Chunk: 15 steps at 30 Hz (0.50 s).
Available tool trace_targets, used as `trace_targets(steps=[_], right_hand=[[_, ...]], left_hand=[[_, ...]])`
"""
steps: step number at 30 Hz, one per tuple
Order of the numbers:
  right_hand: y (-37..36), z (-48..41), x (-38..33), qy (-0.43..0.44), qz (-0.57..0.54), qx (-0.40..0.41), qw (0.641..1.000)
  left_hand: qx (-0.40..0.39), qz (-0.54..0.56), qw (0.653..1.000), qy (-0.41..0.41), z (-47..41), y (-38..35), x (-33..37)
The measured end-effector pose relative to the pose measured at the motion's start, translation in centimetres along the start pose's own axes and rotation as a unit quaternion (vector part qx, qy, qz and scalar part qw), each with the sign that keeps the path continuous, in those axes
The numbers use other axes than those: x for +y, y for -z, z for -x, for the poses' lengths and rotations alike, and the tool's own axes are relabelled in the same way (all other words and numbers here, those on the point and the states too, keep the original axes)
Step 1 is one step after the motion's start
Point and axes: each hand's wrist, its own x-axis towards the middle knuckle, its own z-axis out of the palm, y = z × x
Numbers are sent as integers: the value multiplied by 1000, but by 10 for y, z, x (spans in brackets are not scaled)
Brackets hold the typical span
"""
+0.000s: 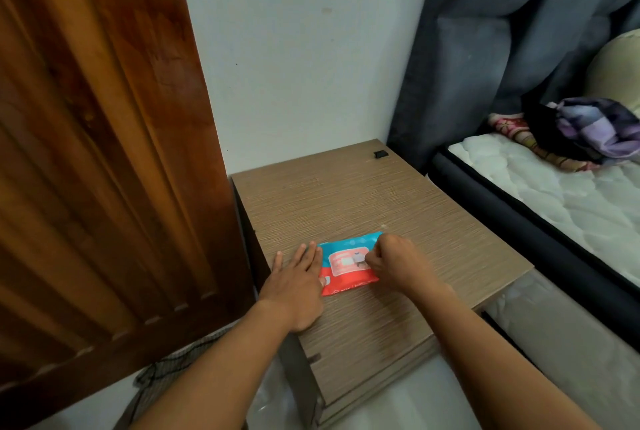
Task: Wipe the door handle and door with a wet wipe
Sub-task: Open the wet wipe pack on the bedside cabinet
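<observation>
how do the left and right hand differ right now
The left hand lies flat and straight; the right hand is curled. The left hand steadies the pack at its edge; the right hand pinches its top label. Both touch the pack on the table.

The right hand [398, 267] hides one end of the wet wipe pack [346, 265] (fingertips curled out of sight); its print is unreadably small; the door [104, 152] runs off the left edge
</observation>
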Motion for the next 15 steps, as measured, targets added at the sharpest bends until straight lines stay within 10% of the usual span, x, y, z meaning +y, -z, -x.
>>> trace_targets(steps=[15], right_hand=[[0,5,10,-11,19,31,999]], left_hand=[[-6,13,1000,0,-1,-2,-2]])
